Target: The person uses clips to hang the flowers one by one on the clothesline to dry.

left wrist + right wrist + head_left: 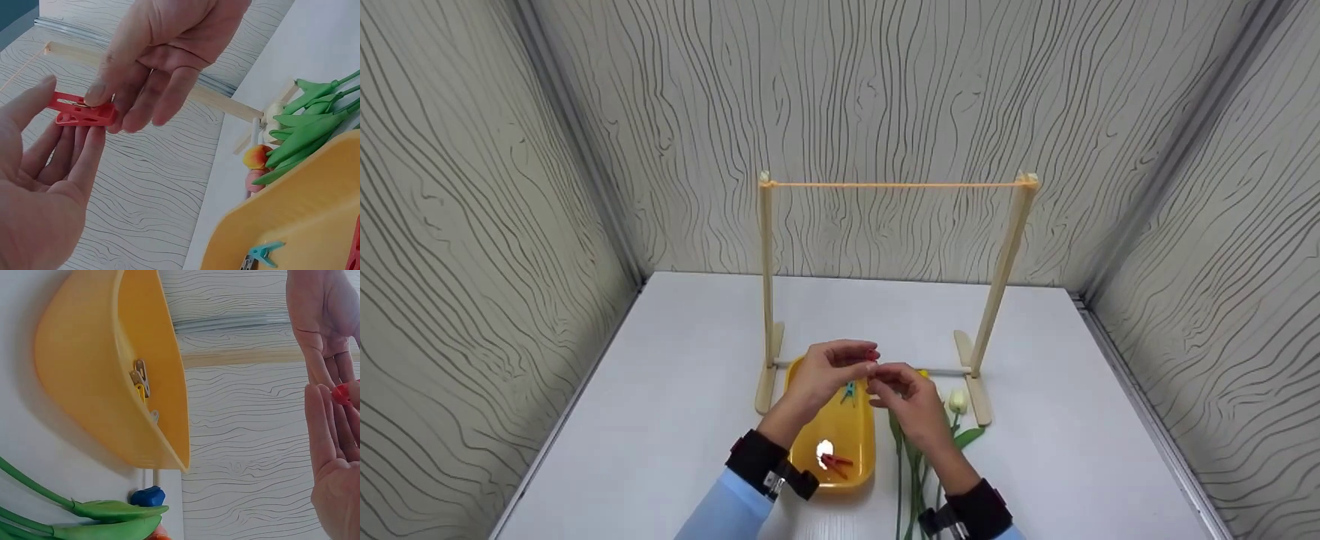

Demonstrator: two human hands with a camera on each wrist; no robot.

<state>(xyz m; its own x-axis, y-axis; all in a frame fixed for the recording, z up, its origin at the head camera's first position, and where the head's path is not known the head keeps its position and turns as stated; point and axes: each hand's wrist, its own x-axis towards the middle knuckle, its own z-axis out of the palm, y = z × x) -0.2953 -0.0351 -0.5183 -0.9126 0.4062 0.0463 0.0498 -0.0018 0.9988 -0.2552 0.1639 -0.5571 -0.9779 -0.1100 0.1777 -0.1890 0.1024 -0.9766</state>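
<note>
Both hands meet over the yellow bin [855, 442], raised in front of the wooden frame. Between them is a red clothespin [84, 112], seen side-on in the left wrist view. My left hand [819, 376] pinches one end, thumb on top and fingers below. At the other end, my right hand [916, 409] pinches it between thumb and fingers. In the right wrist view only a bit of the red clothespin [342, 392] shows past the fingers. Inside the bin lie a teal clothespin [849, 390], a red one [835, 460] and a yellow one [140, 391].
A wooden frame stands behind the hands, its right post [1003, 277] and left post [767, 277] joined by an orange string [892, 184] up top. Right of the bin lie several tulips with green stems, among them a white tulip [958, 401] and a blue one [148, 496].
</note>
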